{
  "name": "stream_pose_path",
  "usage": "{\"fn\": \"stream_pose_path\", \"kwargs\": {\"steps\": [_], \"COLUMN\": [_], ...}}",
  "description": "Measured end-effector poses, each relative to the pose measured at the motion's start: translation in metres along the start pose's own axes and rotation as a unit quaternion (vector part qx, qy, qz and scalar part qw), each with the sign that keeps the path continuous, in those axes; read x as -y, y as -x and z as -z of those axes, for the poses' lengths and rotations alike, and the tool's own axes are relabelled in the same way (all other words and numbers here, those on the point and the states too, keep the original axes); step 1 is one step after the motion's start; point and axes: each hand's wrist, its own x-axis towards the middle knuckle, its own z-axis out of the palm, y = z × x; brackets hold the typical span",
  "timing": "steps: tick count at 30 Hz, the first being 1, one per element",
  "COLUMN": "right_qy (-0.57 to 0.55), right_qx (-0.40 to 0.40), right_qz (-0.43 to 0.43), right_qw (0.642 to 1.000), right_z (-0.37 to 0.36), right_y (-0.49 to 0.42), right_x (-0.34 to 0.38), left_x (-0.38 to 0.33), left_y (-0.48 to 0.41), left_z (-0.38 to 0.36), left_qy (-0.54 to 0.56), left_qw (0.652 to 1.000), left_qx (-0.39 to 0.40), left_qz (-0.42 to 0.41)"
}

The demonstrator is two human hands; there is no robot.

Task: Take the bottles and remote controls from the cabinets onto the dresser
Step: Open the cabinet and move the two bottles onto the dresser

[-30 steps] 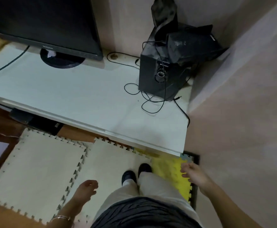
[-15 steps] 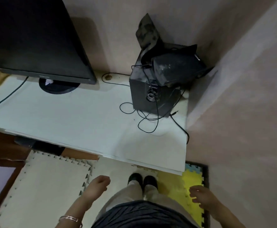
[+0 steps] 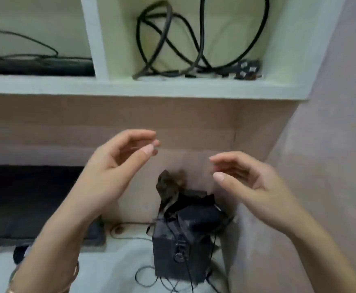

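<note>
The left hand [image 3: 118,166] is in the middle of the frame, with the fingers loosely bent toward the thumb and nothing between them. The right hand [image 3: 251,182] is beside it, a little lower and well apart, palm turned inward. It is released too and holds nothing.

Both hands are below the white shelf [image 3: 143,87], which crosses the upper part of the frame. The left hand is the higher one and nearer to the shelf edge. The compartment straight above the hands holds only looped black cables [image 3: 173,39] and a plug [image 3: 247,70] at its right end. In the compartment at the upper left lies a flat dark device [image 3: 37,66], with its long axis running left to right along the shelf.

I cannot see any bottle or remote control in these compartments, so I judge the coming move must go up and probably to the left, or to another compartment outside the frame.

Below the hands, a black speaker box [image 3: 179,256] with thin wires stands on the white desk [image 3: 120,271], and a dark monitor [image 3: 31,204] is at the left. The picture is blurred, so no brand or writing can be read.
</note>
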Motion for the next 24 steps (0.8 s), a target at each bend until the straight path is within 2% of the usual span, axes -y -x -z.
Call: {"fn": "stream_pose_path", "kwargs": {"steps": [3, 7, 9, 12, 14, 16, 18, 21, 24], "right_qy": [0.043, 0.102, 0.150, 0.244, 0.276, 0.287, 0.307, 0.331, 0.361], "right_qx": [-0.059, -0.125, -0.163, -0.228, -0.271, -0.301, -0.315, -0.329, -0.327], "right_qz": [0.166, 0.308, 0.368, 0.455, 0.472, 0.465, 0.458, 0.439, 0.398], "right_qw": [0.983, 0.938, 0.903, 0.826, 0.792, 0.781, 0.773, 0.768, 0.777], "right_z": [0.015, 0.032, 0.040, 0.052, 0.058, 0.062, 0.063, 0.062, 0.058], "right_y": [-0.046, -0.093, -0.112, -0.144, -0.170, -0.194, -0.217, -0.246, -0.272], "right_x": [0.063, 0.126, 0.153, 0.198, 0.228, 0.257, 0.284, 0.319, 0.343], "left_x": [-0.060, -0.121, -0.144, -0.181, -0.205, -0.225, -0.243, -0.260, -0.266], "left_y": [-0.043, -0.093, -0.117, -0.154, -0.175, -0.195, -0.214, -0.240, -0.253], "left_z": [0.014, 0.028, 0.035, 0.051, 0.059, 0.068, 0.078, 0.094, 0.102], "left_qy": [-0.017, -0.053, -0.094, -0.124, -0.142, -0.173, -0.196, -0.204, -0.150], "left_qw": [0.986, 0.946, 0.922, 0.888, 0.867, 0.843, 0.835, 0.847, 0.886], "left_qx": [-0.050, -0.114, -0.153, -0.208, -0.243, -0.285, -0.320, -0.336, -0.290], "left_qz": [-0.161, -0.299, -0.344, -0.390, -0.412, -0.423, -0.403, -0.358, -0.329]}}
